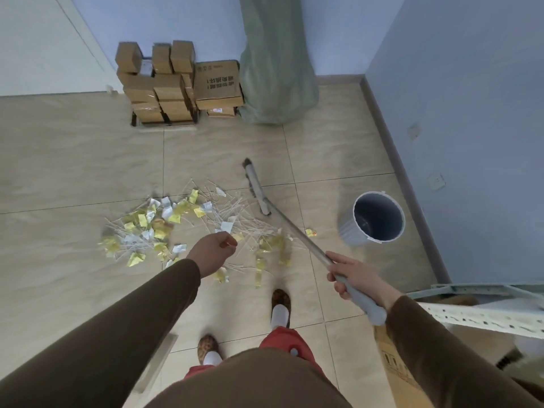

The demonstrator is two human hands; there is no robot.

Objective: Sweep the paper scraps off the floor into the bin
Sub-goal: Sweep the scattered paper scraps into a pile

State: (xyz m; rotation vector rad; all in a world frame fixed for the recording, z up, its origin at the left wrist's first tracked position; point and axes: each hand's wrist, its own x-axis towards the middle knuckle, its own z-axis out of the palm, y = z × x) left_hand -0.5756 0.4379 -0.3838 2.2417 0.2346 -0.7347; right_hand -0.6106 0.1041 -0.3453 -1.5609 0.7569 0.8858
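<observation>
Right now the person is standing over the heap of yellow and white paper scraps (164, 228), which is lying on the beige tiled floor (73, 160) mixed with thin white sticks. I am taking the round grey plastic bin (372, 219) as the landmark: the heap is lying well to the left of it, and one small yellow scrap (310, 232) is sitting apart, between the heap and the bin.

The right hand (353, 279) is grasping the long grey handle of the broom (294, 228) near its upper end, fingers wrapped around it. The flat grey broom head (257, 187) is resting on the floor to the left of the bin and a little farther from the person, at the far right edge of the heap. The left hand (213, 253) is hovering over the near side of the heap with fingers curled; something small and reddish is showing at its fingertips, but I cannot tell what it is or if the hand is really holding it.

I judge that the gathering step is going on and nothing is in the bin yet. No dustpan is clearly visible. The next move is probably calling for pulling the spread scraps into one tight pile nearer the bin, with short strokes, because light paper is easily scattering.

Behind the bin, along the blue wall, brown cardboard boxes (176, 83) and a green sack (273, 69) are standing.
</observation>
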